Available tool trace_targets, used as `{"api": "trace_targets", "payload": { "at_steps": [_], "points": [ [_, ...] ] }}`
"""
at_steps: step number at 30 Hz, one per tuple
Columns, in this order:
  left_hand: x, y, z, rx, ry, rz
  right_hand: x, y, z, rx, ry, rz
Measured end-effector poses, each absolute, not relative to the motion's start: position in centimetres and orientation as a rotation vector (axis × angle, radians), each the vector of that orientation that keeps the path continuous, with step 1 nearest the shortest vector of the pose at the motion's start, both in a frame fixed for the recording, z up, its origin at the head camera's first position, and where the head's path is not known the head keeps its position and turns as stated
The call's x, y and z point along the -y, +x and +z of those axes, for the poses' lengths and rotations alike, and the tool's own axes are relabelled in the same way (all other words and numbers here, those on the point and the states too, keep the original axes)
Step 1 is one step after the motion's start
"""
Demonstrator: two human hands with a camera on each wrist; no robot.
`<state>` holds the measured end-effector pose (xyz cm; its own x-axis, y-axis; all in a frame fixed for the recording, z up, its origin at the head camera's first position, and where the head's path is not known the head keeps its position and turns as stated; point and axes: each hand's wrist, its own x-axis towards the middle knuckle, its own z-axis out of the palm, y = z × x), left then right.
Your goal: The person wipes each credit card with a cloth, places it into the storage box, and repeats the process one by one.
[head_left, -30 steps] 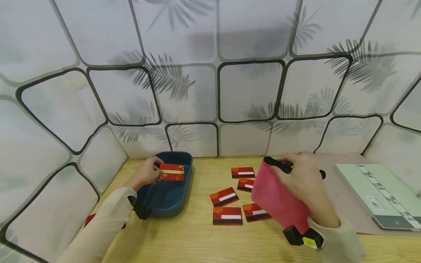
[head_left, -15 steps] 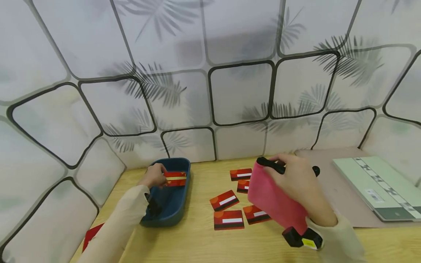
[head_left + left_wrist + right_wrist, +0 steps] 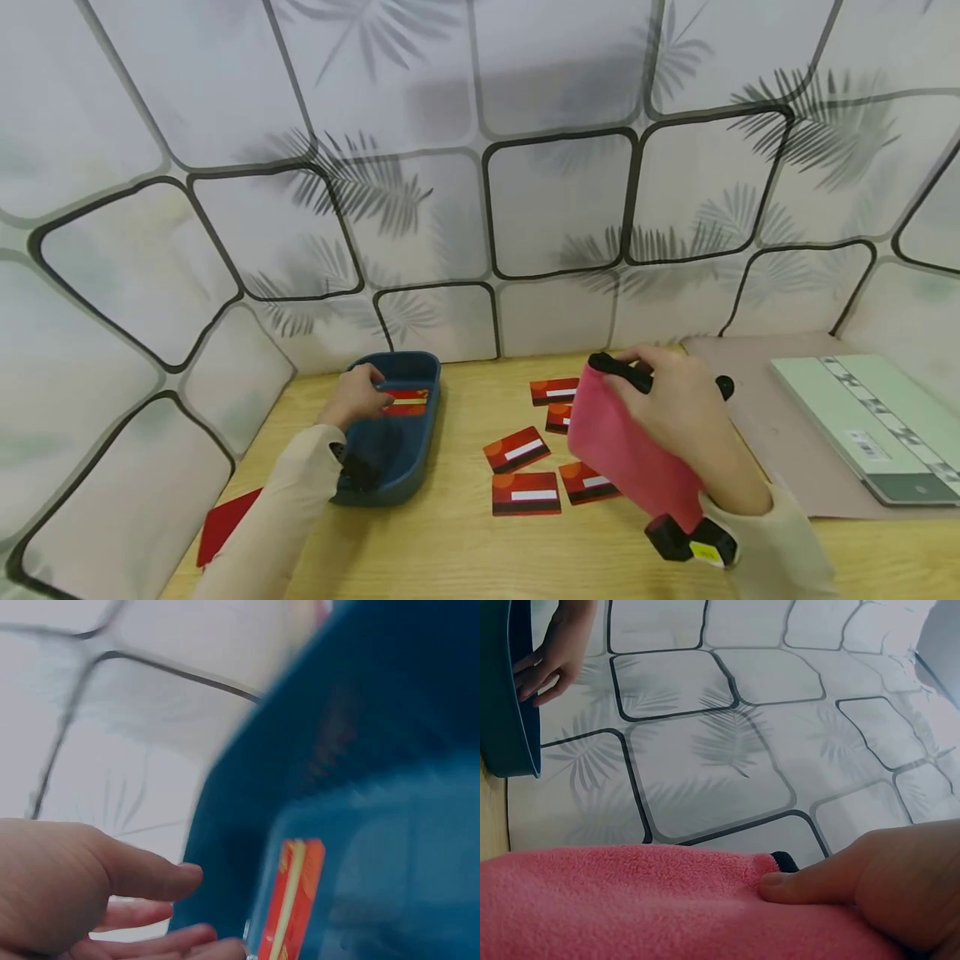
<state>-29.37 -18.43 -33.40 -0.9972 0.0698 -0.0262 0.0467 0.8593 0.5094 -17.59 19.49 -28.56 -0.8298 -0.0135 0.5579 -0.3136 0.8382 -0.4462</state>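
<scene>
My left hand (image 3: 356, 396) is over the left side of a blue bin (image 3: 425, 467), fingers loosely spread. Inside the bin lies a red card with a yellow stripe (image 3: 407, 402). In the left wrist view the thumb and fingers stand apart, and the card (image 3: 292, 900) rests on the bin's floor beyond the fingertips. My right hand (image 3: 675, 408) holds up a pink cloth (image 3: 622, 458) by a black bar (image 3: 626, 372) along its top. In the right wrist view the thumb presses on the fuzzy pink cloth (image 3: 630, 907).
Several red cards (image 3: 527, 493) with white strips lie in the middle of the wooden table, some partly behind the cloth. A red flat thing (image 3: 225, 525) lies at the left edge, partly under the sleeve. A pale green notebook-like item (image 3: 855, 417) lies on a greyish mat (image 3: 772, 450) at right.
My left hand reached into the bin with the striped card and let it go there; the card now lies inside. The right hand with the pink cloth has hardly moved.
</scene>
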Motion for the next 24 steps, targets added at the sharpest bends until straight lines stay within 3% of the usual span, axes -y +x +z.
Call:
{"api": "trace_targets", "payload": {
  "at_steps": [7, 13, 19, 24],
  "points": [
    [17.5, -28.1, -32.0, -2.939, 0.169, 1.068, -20.4, -17.4, -28.0, 2.434, 0.207, 0.733],
    [13.4, -27.7, -31.2, -2.998, 0.376, 1.116, -21.2, -17.1, -27.7, 2.388, 0.202, 0.731],
    [9.1, -28.3, -31.8, -2.845, 0.401, 1.522, -21.3, -17.0, -27.5, 2.413, 0.175, 0.729],
    [5.9, -28.9, -33.1, -2.749, 0.411, 1.561, -21.5, -16.9, -27.5, 2.391, 0.183, 0.724]
  ]
}}
